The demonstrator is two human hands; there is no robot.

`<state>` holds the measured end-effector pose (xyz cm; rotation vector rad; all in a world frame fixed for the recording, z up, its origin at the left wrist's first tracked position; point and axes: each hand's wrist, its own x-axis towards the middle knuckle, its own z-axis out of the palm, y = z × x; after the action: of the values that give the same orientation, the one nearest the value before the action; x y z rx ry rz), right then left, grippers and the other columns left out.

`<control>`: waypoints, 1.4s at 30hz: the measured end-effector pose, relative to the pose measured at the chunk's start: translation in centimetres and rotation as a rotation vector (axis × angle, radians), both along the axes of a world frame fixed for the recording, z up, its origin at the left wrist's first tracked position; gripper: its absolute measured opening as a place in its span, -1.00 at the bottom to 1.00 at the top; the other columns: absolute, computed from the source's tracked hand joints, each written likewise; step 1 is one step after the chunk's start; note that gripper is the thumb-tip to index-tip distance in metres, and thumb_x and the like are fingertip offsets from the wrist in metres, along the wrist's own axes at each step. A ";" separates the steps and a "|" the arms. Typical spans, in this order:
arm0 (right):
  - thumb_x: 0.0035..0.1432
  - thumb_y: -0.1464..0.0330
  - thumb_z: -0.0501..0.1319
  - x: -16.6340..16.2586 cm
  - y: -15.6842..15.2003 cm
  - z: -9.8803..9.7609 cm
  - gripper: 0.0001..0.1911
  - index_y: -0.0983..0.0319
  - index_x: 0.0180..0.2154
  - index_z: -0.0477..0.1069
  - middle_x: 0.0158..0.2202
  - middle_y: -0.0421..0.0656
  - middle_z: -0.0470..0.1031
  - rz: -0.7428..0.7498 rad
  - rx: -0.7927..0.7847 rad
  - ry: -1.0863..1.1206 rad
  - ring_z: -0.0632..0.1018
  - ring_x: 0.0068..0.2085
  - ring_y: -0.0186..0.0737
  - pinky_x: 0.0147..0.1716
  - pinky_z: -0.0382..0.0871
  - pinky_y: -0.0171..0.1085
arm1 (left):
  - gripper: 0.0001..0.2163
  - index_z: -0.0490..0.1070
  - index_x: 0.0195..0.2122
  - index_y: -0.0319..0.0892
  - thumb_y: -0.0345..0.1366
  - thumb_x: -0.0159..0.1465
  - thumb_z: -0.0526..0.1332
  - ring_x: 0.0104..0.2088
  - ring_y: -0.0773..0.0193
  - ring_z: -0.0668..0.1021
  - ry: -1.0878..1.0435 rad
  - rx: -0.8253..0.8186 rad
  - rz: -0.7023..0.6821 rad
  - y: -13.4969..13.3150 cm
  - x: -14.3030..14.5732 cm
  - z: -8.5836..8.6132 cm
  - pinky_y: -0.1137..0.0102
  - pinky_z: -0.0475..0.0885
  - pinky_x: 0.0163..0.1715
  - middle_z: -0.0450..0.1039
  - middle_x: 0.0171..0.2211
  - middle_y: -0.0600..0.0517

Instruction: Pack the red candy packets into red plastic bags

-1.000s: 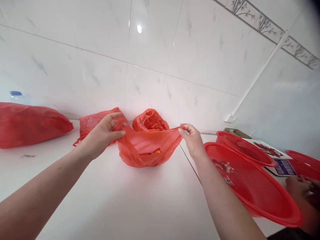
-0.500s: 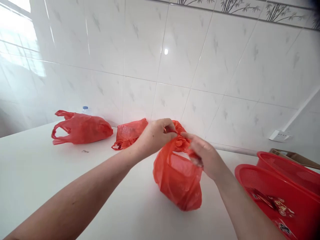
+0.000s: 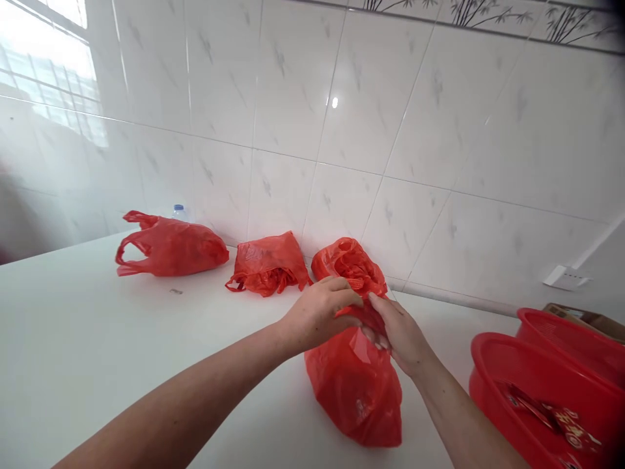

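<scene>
A filled red plastic bag (image 3: 359,397) rests on the white table in front of me. Its gathered top lies between my two hands. My left hand (image 3: 325,312) reaches in from the left, fingers curved around the gathered plastic. From the right, my right hand (image 3: 398,329) grips the bag's neck, thumb on top and fingertips showing below. Just behind my hands a crumpled red plastic bag (image 3: 349,260) lies near the wall. Part of the held bag's top is hidden by my fingers.
Another red bag (image 3: 271,257) and a red bag with loop handles (image 3: 178,247) lie along the tiled wall. A blue-capped bottle (image 3: 179,212) stands behind. Red plastic baskets (image 3: 493,355) are at the right, with a cardboard box (image 3: 586,319) and a wall socket (image 3: 566,278).
Both hands have moved lower and nearer to me, and the right hand has closed in on the bag's neck. The view has shifted slightly left.
</scene>
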<state>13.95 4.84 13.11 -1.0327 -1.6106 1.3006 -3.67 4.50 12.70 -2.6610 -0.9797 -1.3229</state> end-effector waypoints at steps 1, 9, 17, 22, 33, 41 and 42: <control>0.21 0.00 0.01 0.0 0.0 -0.2 -0.51 0.23 -0.53 0.29 -0.71 -0.28 0.23 0.006 -0.003 -0.029 0.15 -0.68 -0.44 -0.68 -0.01 -0.38 | -0.89 0.44 -0.25 -0.15 -0.29 0.20 0.27 -0.32 0.28 0.41 -0.004 0.011 -0.006 0.1 0.1 -0.3 0.42 0.32 -0.36 0.41 -0.35 0.04; 0.15 0.05 0.15 1.2 -0.3 -1.3 -0.58 0.15 -0.07 0.43 -0.61 -0.31 0.26 0.028 0.063 0.008 0.20 -0.60 -0.42 -0.60 0.11 -0.39 | -0.92 0.36 -0.47 -0.17 -0.38 0.15 0.25 -0.18 0.24 0.44 -0.544 -0.444 -0.110 0.8 0.9 -2.3 0.35 0.33 -0.17 0.38 -0.26 0.01; 0.14 0.17 0.14 2.4 -0.6 -2.0 -0.65 0.09 -0.05 0.43 -0.16 -0.16 0.49 -0.040 0.239 -0.266 0.49 -0.24 -0.22 -0.29 0.38 -0.31 | -0.86 0.23 -0.47 -0.17 -0.28 0.15 0.18 -0.53 0.41 0.34 -0.668 -0.855 -0.306 0.5 1.0 -3.1 0.48 0.25 -0.49 0.28 -0.54 0.14; 0.03 0.23 0.18 2.4 0.4 -3.3 -0.67 0.07 -0.11 0.42 -0.44 -0.24 0.51 -0.334 0.354 -0.502 0.45 -0.50 -0.27 -0.50 0.35 -0.34 | -0.88 0.26 -0.55 -0.18 -0.36 0.08 0.20 -0.52 0.42 0.28 -0.538 -0.697 -0.112 -0.8 1.6 -2.6 0.49 0.18 -0.52 0.24 -0.57 0.16; -0.06 0.14 0.19 5.4 2.4 -6.6 -0.62 0.12 -0.19 0.54 -0.08 -0.10 0.55 -0.441 0.147 -0.397 0.50 -0.01 0.08 -0.14 0.45 -0.11 | -0.89 0.39 -0.52 -0.19 -0.53 0.04 0.17 -0.16 0.20 0.49 -0.063 -0.217 0.083 -3.4 -1.5 -4.8 0.29 0.35 -0.09 0.50 -0.19 -0.04; -0.03 -0.02 0.16 9.1 4.5 -14.9 -0.38 0.13 0.03 0.38 -0.04 -0.09 0.51 -0.365 0.048 -0.447 0.51 -0.01 0.00 -0.09 0.43 -0.15 | -0.83 0.46 -0.31 -0.15 -0.44 0.04 0.31 -0.05 0.14 0.48 -0.101 -0.543 0.098 -6.5 -5.8 -8.5 0.23 0.39 -0.03 0.44 -0.06 -0.09; -0.01 -0.05 0.15 9.0 4.4 -15.3 -0.33 0.12 0.08 0.32 0.00 -0.08 0.48 -0.373 0.034 -0.435 0.49 0.01 0.00 -0.07 0.43 -0.15 | -0.64 0.44 -0.14 -0.14 -0.36 0.00 0.37 0.03 0.08 0.44 -0.121 -0.576 0.063 -6.5 -5.5 -8.7 0.20 0.38 0.00 0.37 0.04 -0.14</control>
<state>22.92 9.28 -2.19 -1.5865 -1.6340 0.8324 -9.19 -1.99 4.03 -2.9167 -1.6691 -1.3679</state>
